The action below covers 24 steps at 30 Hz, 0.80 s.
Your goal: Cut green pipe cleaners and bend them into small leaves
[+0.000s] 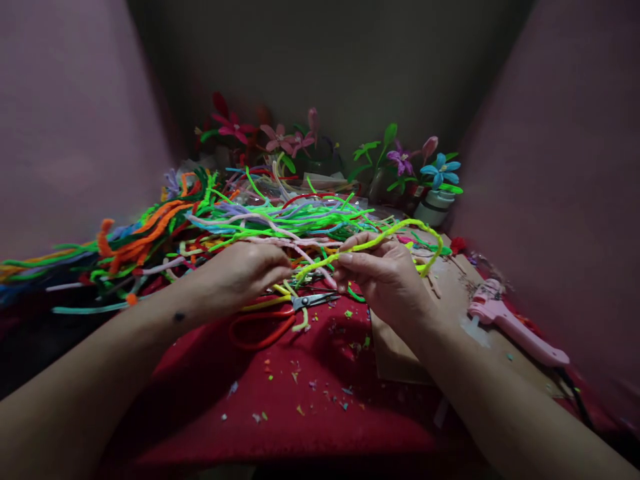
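The scene is dim: the back wall [330, 60] sinks almost to black, the side walls [60, 120] to a dull pink. The yellow pipe cleaner [413, 223] in the right hand [387, 273] shows brightest. Soft shadows darken the table [280, 437] below both hands and along its near edge. Flowers [440, 171] along the far edge look blurred (their colours carry, though). Wide-angle stretch swells the forearms [115, 353] towards the near corners.

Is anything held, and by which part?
The right hand pinches a yellow fuzzy pipe cleaner partway along; I can't tell for the left hand.
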Each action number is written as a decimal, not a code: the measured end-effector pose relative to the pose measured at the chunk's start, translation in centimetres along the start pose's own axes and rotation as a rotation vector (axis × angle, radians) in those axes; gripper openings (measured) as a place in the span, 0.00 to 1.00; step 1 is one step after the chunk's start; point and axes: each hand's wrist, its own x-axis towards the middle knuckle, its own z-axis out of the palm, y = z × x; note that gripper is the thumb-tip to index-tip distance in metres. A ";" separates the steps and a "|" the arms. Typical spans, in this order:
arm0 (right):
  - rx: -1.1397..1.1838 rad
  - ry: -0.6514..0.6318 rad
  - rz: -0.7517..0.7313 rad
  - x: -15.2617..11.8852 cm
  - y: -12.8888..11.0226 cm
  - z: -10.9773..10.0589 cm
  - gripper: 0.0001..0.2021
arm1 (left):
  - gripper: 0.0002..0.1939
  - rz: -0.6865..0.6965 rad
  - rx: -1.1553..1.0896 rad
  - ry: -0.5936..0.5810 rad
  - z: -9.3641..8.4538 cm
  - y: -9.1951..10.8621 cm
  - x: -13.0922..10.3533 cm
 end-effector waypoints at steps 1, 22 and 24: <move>-0.006 -0.016 0.004 0.0 0.1 0.0 0.06 | 0.16 -0.059 -0.160 0.006 -0.1 0.6 0.0; 0.182 0.058 0.173 0.2 0.8 0.5 0.09 | 0.10 -0.101 -0.890 -0.149 3.6 3.2 -0.5; 0.182 0.063 0.167 0.2 0.6 0.5 0.09 | 0.10 -0.162 -1.000 -0.191 3.6 3.2 -0.5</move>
